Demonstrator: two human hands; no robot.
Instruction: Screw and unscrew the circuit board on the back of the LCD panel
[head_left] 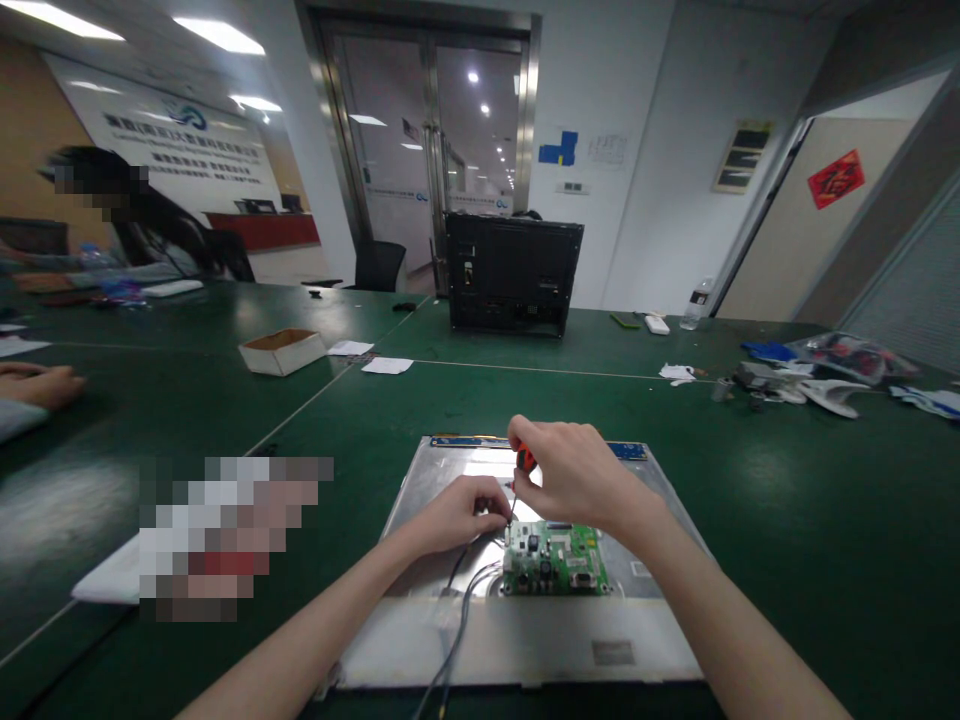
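Green circuit board lies on the metal panel toward the counter's near edge, my right hand closed round a screwdriver, left hand pinched by its tip, probably steadying it, any held part hidden.

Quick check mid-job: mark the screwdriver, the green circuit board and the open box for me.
Screwdriver point(526, 458): head view, on its red handle.
Green circuit board point(556, 560): head view, near the board's middle.
Open box point(264, 361): head view, on its outer wall.
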